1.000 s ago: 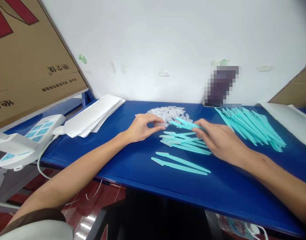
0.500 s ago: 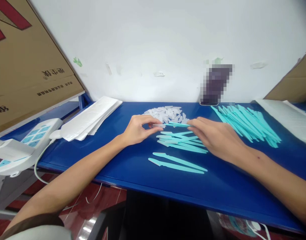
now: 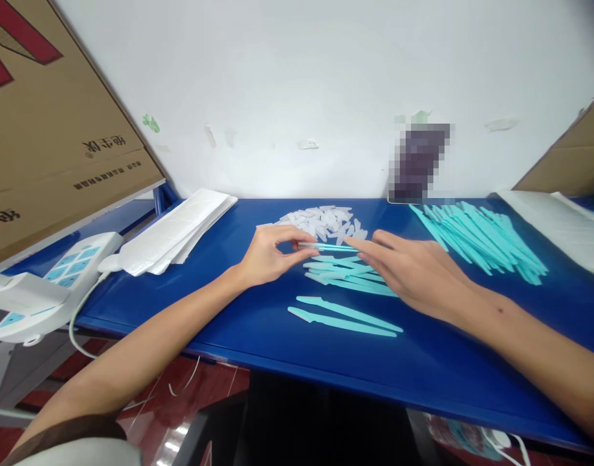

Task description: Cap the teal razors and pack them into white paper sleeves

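Observation:
My left hand (image 3: 277, 254) is closed, pinching the tips of two teal eyebrow razors (image 3: 333, 247) where translucent caps seem to sit; the fingers partly hide them. At the razors' other end are the fingers of my right hand (image 3: 398, 262), closed on the handles. Just behind lies a heap of translucent white blade caps (image 3: 326, 220). Beneath my hands is a small pile of teal razors (image 3: 345, 281), partly covered by the right hand. Nearer the front, two more razors (image 3: 348, 317) lie side by side.
On the blue table (image 3: 229, 317), a large teal razor pile (image 3: 481, 239) lies at right. White plastic sleeves (image 3: 180, 230) and a power strip (image 3: 71, 268) are at left. A phone (image 3: 418, 165), pixelated, leans on the wall. Cardboard boxes (image 3: 59, 129) flank the table.
The razors have moved left until their tips are between my left fingers. My right hand has shifted left with them, its fingers straighter at the handle ends.

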Demonstrator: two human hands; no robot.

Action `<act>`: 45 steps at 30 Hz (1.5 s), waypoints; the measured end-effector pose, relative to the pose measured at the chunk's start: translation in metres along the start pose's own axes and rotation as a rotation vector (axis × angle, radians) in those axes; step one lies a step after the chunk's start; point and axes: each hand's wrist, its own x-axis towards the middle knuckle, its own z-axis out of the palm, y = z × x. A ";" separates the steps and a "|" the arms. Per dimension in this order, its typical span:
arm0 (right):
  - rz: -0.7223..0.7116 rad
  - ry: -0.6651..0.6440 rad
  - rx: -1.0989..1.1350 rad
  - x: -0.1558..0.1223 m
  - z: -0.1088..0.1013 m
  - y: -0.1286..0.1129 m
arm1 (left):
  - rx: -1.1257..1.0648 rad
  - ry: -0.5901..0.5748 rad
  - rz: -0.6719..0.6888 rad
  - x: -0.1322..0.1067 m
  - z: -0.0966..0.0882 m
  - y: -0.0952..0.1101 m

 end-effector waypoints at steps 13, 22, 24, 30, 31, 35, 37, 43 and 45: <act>-0.019 0.055 0.049 0.006 0.002 -0.021 | -0.063 0.075 -0.039 -0.002 0.015 0.011; 0.039 0.066 0.309 0.007 0.005 -0.022 | 0.034 -0.035 0.035 -0.002 0.018 0.006; 0.058 0.052 0.359 0.007 0.003 -0.022 | 0.092 -0.101 0.043 -0.002 0.015 0.005; 0.104 0.020 0.413 0.009 -0.004 -0.021 | 0.238 -0.182 -0.039 -0.004 0.011 0.010; 0.105 0.020 0.407 0.009 -0.004 -0.021 | 0.243 -0.181 -0.056 -0.005 0.013 0.012; 0.110 0.016 0.378 0.008 -0.004 -0.022 | 0.299 -0.227 -0.088 -0.006 0.018 0.016; 0.103 -0.015 0.373 0.008 -0.003 -0.019 | 0.349 -0.294 -0.082 -0.005 0.018 0.017; 0.108 -0.112 0.350 0.005 -0.003 0.001 | 0.446 -0.363 -0.104 0.002 0.002 0.001; 0.090 -0.124 0.351 0.002 -0.003 0.007 | 0.492 -0.280 -0.178 0.003 -0.008 -0.012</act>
